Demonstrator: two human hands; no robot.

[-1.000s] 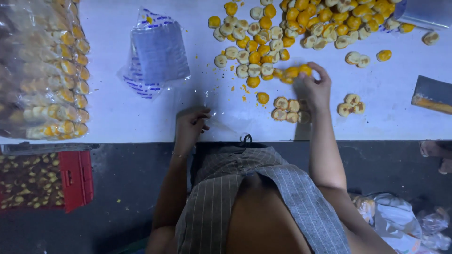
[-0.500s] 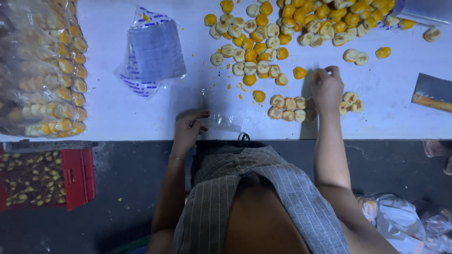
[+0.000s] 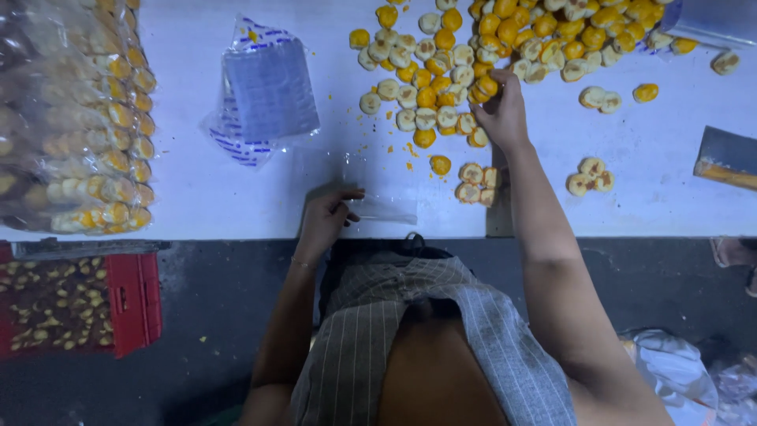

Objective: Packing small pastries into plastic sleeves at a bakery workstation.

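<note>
Bare tabletop [image 3: 260, 201]: open white strip along the near edge, between the stacked filled bags [image 3: 75, 118] at far left and the left hand [image 3: 327, 217].
Centre lane: partly taken by the clear empty bag [image 3: 371, 185] under the left hand's fingers, and the flat pile of printed bags [image 3: 264, 95] beyond it.
Far centre to right: blocked by the heap of round yellow and pale pastries [image 3: 489, 47], where the right hand [image 3: 501, 114] rests.
Small clusters [image 3: 477, 173], [image 3: 591, 175]: narrow bare gaps between them.
Right edge: metal scraper [image 3: 725, 158]; open surface just before it.
</note>
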